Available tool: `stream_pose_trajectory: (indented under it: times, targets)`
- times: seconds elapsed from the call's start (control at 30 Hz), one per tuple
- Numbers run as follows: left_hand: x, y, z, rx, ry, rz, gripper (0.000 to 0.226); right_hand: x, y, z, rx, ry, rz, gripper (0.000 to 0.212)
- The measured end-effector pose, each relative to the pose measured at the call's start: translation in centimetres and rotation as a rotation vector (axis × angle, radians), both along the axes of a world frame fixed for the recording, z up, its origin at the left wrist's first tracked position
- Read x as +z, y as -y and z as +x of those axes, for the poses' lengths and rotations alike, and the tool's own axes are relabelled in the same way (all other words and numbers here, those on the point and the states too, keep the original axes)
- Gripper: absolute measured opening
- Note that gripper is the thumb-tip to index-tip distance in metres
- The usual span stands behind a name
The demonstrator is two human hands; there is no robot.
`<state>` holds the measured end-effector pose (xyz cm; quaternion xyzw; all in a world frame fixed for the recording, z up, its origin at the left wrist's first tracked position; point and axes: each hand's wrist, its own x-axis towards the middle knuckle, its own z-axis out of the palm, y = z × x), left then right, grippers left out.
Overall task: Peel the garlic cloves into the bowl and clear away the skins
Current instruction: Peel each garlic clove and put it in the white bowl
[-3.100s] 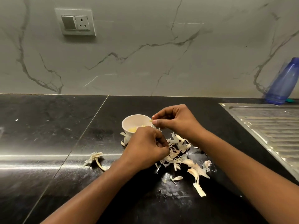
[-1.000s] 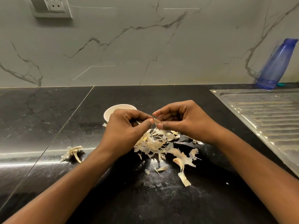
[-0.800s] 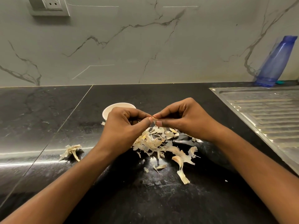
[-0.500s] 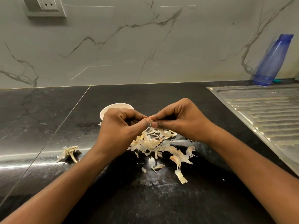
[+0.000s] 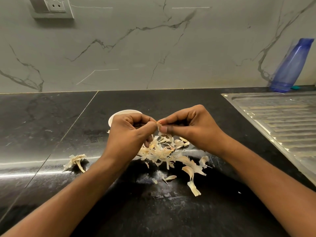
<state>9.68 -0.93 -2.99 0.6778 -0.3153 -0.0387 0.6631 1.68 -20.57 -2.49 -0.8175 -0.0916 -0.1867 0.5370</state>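
My left hand (image 5: 130, 135) and my right hand (image 5: 189, 129) meet above the black counter, fingertips pinching a small garlic clove (image 5: 159, 124) between them; only a pale sliver of it shows. Behind my left hand stands a small white bowl (image 5: 119, 114), mostly hidden by the knuckles. Under both hands lies a heap of papery garlic skins (image 5: 164, 151), with longer strips (image 5: 192, 178) trailing toward me. The bowl's contents are out of sight.
A garlic stem with dry skin (image 5: 76, 161) lies apart on the left. A steel sink drainboard (image 5: 280, 117) fills the right side. A blue plastic bottle (image 5: 292, 65) leans against the marbled wall; a socket plate (image 5: 53, 7) is top left.
Three seconds ago my right hand was at the bowl's rim and my left was over the skins. Since then both hands have come together on a clove and barely shifted.
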Motion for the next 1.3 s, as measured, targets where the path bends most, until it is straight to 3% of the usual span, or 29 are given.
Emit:
stream_pose_trajectory:
  times: [0.57,0.9,1.3]
  targets:
    - [0.3,-0.2,-0.1,0.000,-0.074,0.064,0.014,1.5,0.8,-0.3,-0.044,-0.104,0.612,0.032]
    - [0.6,-0.4,-0.2,0.044,-0.019,0.128,0.010,1.2,1.1,-0.1,0.035,-0.257,0.561,0.030]
    - [0.5,-0.5,0.1,0.019,-0.053,0.190,0.011,1.4,1.8,-0.1,-0.072,-0.226,0.517,0.026]
